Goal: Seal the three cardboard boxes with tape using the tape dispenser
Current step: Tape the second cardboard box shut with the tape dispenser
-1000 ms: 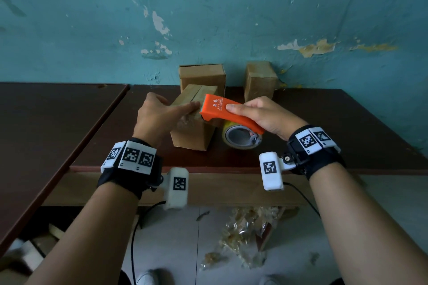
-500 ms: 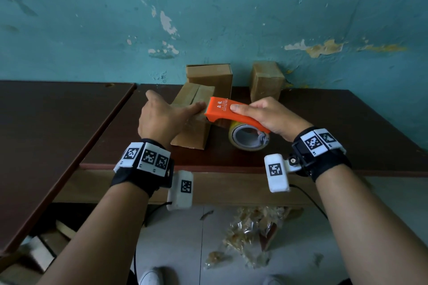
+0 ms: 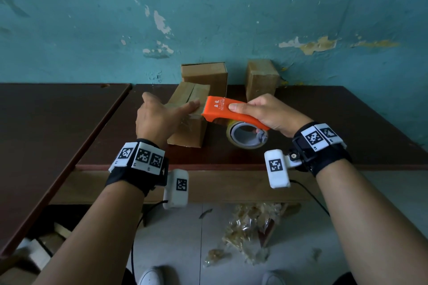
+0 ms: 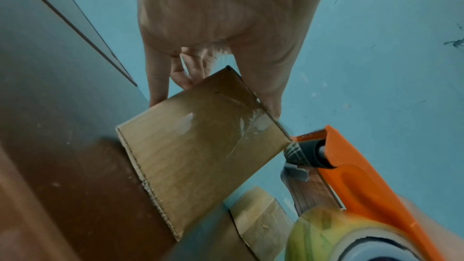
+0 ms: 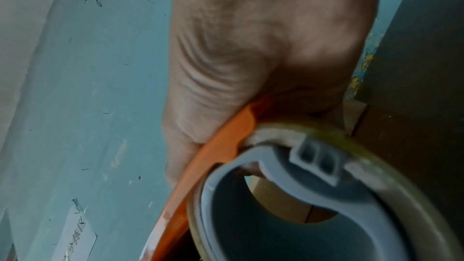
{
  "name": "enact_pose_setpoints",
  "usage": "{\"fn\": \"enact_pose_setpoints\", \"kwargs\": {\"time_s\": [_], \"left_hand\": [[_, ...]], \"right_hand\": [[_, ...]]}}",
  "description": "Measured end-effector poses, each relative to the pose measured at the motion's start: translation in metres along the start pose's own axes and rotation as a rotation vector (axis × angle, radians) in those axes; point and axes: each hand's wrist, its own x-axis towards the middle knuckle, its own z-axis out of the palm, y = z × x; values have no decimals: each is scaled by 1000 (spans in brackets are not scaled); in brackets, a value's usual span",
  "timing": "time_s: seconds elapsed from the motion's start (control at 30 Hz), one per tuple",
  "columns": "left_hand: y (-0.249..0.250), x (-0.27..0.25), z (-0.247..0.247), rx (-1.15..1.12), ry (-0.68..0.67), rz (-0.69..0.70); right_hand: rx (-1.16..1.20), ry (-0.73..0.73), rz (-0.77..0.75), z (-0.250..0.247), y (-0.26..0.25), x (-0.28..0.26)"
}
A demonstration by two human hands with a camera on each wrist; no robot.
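Note:
A small cardboard box (image 3: 187, 122) stands at the table's near middle, with clear tape (image 4: 251, 126) shining on its near face. My left hand (image 3: 166, 113) holds this box, its thumb stretched along the top front edge and its fingers (image 4: 160, 78) down the far side. In my right hand (image 3: 254, 111) is the orange tape dispenser (image 3: 222, 111), gripped by its handle. Its toothed front edge touches the box's upper right edge. The tape roll (image 3: 245, 136) hangs just right of the box. Two more boxes stand by the wall, one (image 3: 206, 76) behind the near box and one (image 3: 261, 78) to the right.
The dark brown table (image 3: 324, 136) meets a teal wall (image 3: 208, 18) at the back. A second table (image 3: 46, 134) adjoins on the left. Crumpled plastic (image 3: 250, 227) lies on the floor under the front edge.
The dispenser has drawn a little to the right, so its front edge now sits at the box's right edge. My left thumb stays along the box's top edge.

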Motion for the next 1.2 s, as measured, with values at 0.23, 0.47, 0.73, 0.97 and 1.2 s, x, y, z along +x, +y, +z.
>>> {"fn": "enact_pose_setpoints", "kwargs": {"time_s": [0.23,0.47,0.73,0.97,1.2], "left_hand": [[-4,3,0,-35,-32,-4],[-3,2,0,-57,-37,-42],[-1,0,0,-69,-40,-49],[-1,1,2,-74,-29,-33],[-1,1,1,-75,-31,-42]], "right_hand": [[-21,52,50,-25,13,-18],[-79,37,84,-19,9,-16],[-160,-1,181,-7,-5,-7],[-100,3,307,2,-18,-8],[-133,14,449,10,-28,2]]}}
